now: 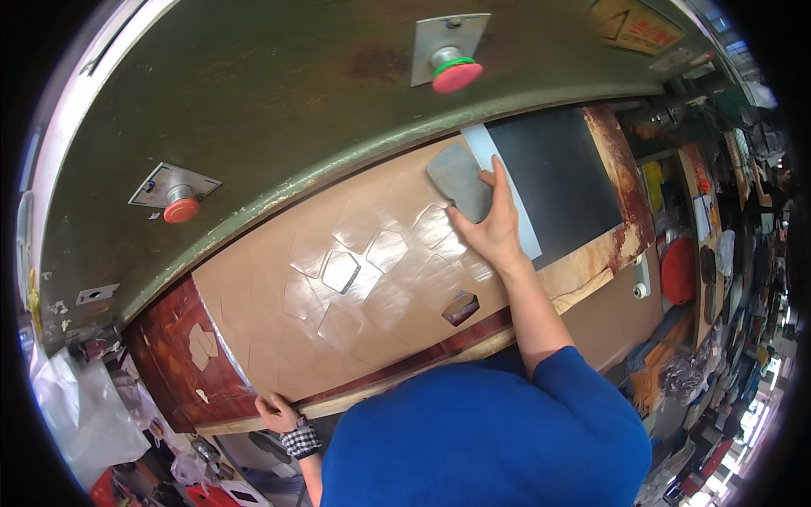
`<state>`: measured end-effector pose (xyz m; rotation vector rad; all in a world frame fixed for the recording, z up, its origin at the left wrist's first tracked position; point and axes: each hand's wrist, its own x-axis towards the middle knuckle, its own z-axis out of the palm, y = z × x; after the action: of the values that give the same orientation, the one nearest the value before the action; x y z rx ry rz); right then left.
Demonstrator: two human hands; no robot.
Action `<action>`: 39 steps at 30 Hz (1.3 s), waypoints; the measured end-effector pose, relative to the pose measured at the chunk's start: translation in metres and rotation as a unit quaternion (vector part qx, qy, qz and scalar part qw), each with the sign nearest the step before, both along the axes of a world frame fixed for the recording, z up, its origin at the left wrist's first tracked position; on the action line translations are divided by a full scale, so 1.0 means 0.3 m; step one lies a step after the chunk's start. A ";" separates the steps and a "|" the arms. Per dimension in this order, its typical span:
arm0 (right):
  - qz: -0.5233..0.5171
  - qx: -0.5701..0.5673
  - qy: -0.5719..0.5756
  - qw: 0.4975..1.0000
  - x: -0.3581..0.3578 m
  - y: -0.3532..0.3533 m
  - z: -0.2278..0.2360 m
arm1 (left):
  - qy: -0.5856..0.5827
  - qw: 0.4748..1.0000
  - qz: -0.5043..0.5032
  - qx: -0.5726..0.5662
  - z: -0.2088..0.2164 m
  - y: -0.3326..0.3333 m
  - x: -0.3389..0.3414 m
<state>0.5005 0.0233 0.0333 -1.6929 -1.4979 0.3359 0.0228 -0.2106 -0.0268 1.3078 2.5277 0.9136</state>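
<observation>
A brown sheet [245, 313] with several cut outlines and two or more openings lies across the dark red board [160, 363]. On its far right part stands a grey, flat-topped block with rounded corners [460, 177]. My right hand [497, 221] grips this block by its near and right sides, thumb on the left and fingers toward the back. What is under the block is hidden. My left hand [277, 416] rests at the sheet's near left corner, by the board's front edge. Its fingers are slightly apart, and I see nothing held in them.
A green machine beam [312, 101] spans the far side, with a red push button [182, 207] and a pink one [456, 76]. Right of the sheet lies a black panel [549, 177] beside a pale strip [515, 198]. Plastic bags [89, 414] hang at the left.
</observation>
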 end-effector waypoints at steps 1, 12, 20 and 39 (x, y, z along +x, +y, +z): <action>-0.006 -0.013 0.024 1.000 0.001 0.007 0.004 | -0.002 1.000 0.009 -0.008 0.005 0.017 0.001; -0.155 0.254 -0.063 0.953 -0.124 0.467 0.284 | -0.008 1.000 0.029 0.009 0.038 0.373 0.008; -0.170 0.256 -0.057 0.950 -0.140 0.470 0.232 | 0.052 0.998 -0.010 -0.018 0.076 0.658 -0.078; 0.116 0.047 -0.007 0.992 -0.019 -0.300 -0.065 | -0.118 0.986 -0.072 0.094 -0.064 0.460 -0.146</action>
<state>0.4949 -0.0668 0.0138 -1.4532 -1.6994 0.3713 -0.0210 -0.0725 -0.0460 1.3228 2.1848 1.2190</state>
